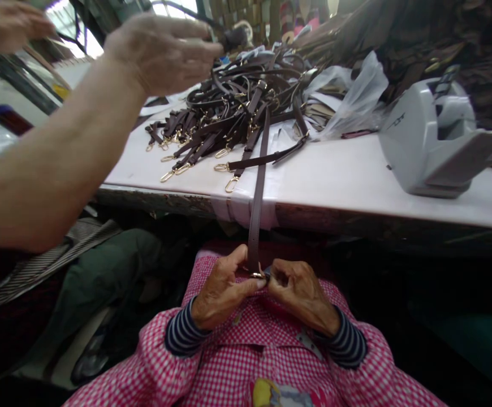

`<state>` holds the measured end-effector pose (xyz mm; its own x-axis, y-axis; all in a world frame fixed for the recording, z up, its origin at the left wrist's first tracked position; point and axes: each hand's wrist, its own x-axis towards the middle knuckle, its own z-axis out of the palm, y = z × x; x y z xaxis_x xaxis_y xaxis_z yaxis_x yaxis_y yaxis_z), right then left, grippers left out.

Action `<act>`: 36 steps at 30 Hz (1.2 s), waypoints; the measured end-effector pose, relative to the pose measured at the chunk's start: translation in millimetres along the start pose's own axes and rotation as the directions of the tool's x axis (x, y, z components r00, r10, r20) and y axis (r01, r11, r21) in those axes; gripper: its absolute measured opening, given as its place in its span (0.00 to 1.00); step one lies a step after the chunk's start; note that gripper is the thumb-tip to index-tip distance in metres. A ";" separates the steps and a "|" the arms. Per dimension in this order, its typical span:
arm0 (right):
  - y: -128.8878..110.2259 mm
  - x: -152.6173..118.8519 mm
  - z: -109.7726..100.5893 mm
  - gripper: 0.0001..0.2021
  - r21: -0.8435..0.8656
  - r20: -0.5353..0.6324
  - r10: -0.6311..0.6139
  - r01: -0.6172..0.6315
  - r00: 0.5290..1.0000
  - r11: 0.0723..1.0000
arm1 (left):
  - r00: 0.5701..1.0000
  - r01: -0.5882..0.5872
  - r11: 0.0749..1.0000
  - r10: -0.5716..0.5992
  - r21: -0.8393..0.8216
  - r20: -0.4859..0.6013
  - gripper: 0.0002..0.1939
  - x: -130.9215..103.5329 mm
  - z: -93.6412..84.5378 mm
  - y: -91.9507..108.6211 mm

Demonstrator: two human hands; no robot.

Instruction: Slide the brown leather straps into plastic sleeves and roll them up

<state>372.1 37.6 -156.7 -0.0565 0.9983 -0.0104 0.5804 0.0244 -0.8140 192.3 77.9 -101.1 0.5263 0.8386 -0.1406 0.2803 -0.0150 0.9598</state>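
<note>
A long dark brown leather strap [257, 217] hangs from the heap on the table down to my lap. At its lower end is a small gold-coloured buckle [258, 275]. My left hand [227, 285] pinches the strap at this buckle, thumb on top. Close against it on the other side, my right hand [299, 291] has its fingers curled at the buckle end; a small dark part shows at the fingertips, mostly hidden. Behind them lies a tangled pile of brown straps [246, 107], several with gold clasps.
A grey-white tape dispenser [428, 141] stands on the right of the white table [335, 175]. Clear plastic bags [356, 96] lie beside the pile. Another person's arm [72, 135] reaches over the table from the left, hand blurred. The table edge [178, 200] runs before my lap.
</note>
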 end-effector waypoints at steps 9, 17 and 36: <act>2.9 -0.7 1.8 0.09 0.273 0.076 0.097 -0.114 0.992 0.955 | 0.988 -0.096 0.991 0.106 0.093 -0.114 0.04 -4.3 14.3 -4.9; 3.0 -2.4 15.9 0.11 0.316 -0.047 0.130 -0.109 0.990 0.943 | 0.944 -0.173 0.952 0.233 0.251 -0.234 0.02 0.5 20.7 -17.3; -9.5 21.4 -39.5 0.12 0.751 0.155 -0.066 -0.074 0.986 0.656 | 0.993 -0.002 0.982 -0.020 -0.190 -0.117 0.11 31.6 21.4 0.5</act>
<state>397.5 60.8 -126.3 -0.2198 0.9744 -0.0467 -0.2249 -0.0972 -0.9695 226.3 92.7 -110.3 0.4231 0.8966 -0.1306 0.1214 0.0867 0.9888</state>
